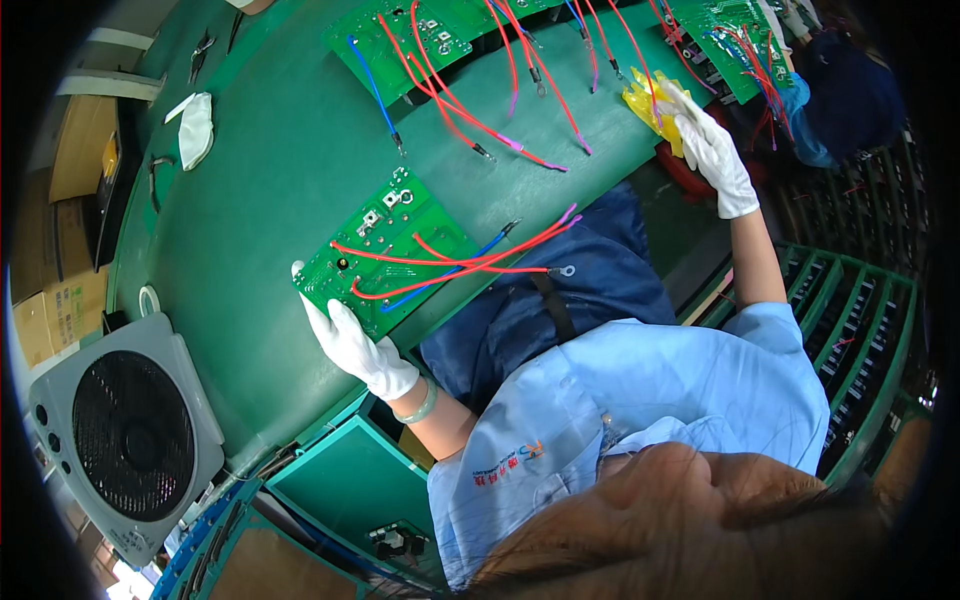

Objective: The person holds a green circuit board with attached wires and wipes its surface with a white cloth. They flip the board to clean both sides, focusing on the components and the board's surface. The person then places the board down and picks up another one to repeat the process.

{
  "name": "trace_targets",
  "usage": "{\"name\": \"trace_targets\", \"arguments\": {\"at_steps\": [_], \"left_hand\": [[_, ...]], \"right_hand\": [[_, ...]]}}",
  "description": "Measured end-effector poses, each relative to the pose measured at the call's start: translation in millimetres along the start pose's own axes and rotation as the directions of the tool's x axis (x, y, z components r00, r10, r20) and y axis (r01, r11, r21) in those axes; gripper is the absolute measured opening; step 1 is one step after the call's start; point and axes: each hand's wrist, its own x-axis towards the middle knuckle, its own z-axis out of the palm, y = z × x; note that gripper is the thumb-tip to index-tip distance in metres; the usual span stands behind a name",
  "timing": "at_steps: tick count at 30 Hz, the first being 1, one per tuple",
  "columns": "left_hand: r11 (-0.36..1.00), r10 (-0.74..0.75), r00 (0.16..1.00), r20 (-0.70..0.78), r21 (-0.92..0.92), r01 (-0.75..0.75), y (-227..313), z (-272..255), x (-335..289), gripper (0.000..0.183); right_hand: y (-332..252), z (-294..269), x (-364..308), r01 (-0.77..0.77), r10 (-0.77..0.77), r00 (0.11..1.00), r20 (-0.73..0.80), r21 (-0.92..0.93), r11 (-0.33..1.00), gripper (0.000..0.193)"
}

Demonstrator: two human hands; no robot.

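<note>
My left hand (362,352), in a white glove, grips the left edge of a green circuit board (425,220), with its thumb along the near side. Red wires (470,262) with ring ends or purple sleeves and a blue wire (440,282) trail from the board over the table's near edge. My right hand (710,150), also gloved in white, reaches to the right with its fingers stretched out. They lie against a crumpled yellow piece (650,105), which looks like plastic, at the table's edge. Its underside is hidden, and I see no firm grip on it.
More wired green boards (420,45) line the far side of the green table (250,200). At the right, a person's blue sleeve (805,115) is beside another wired board (735,45). A grey fan (135,430) stands at the left, near a white cloth (196,130). Green racks (850,330) stand behind my right arm.
</note>
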Motion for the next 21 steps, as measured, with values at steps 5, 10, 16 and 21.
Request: {"name": "trace_targets", "arguments": {"at_steps": [5, 10, 16, 21], "left_hand": [[1.000, -0.005, 1.000, -0.003, -0.007, 0.005, -0.8, 4.4, -0.3, 0.048], [0.998, 0.059, 0.998, 0.035, -0.018, -0.058, -0.1, -3.1, -2.5, 0.051], [0.989, 0.145, 0.986, 0.076, -0.002, -0.145, -10.3, -10.3, -0.9, 0.056], [0.990, 0.137, 0.985, 0.109, 0.015, -0.140, -10.6, -16.0, -1.1, 0.060]], "right_hand": [[-7.2, 6.9, -0.6, 0.300, -0.196, 0.884, -0.425, 0.195, 0.934, 0.048], [-22.7, 27.6, -9.6, 0.265, -0.163, 0.810, -0.563, 0.103, 0.959, 0.039], [-48.8, 80.9, -41.4, 0.208, -0.163, 0.975, -0.154, 0.347, 0.915, 0.032], [-99.9, 137.1, -28.8, 0.138, -0.247, 0.957, 0.152, 0.511, 0.849, 0.033]]}}
